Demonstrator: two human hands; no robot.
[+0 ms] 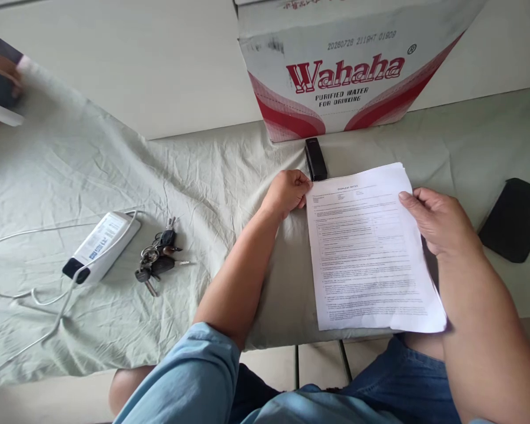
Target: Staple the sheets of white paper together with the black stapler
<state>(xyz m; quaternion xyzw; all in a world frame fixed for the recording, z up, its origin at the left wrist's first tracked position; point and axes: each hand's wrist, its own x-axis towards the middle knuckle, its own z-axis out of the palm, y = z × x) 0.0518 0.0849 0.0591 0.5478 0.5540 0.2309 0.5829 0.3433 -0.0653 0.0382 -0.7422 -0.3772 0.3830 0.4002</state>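
Left hand (287, 191) loosely curled, fingertips at top-left corner of paper stack (366, 250), pinching it lightly. Right hand (439, 221) grips stack's right edge, thumb on top, fingers beneath. Stack squared, lying near table's front edge, on pale green cloth (115, 176); not yet fastened, as far as visible. Black stapler (315, 158) untouched just beyond top-left corner, before Wahaha carton (348, 70). Keys (159, 259), power bank (100, 244) well left; dark phone (514, 218) right.

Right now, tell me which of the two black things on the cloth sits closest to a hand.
The narrow black stapler, lying at the left hand below the Wahaha box. The flat black case lies apart, beyond the right hand.
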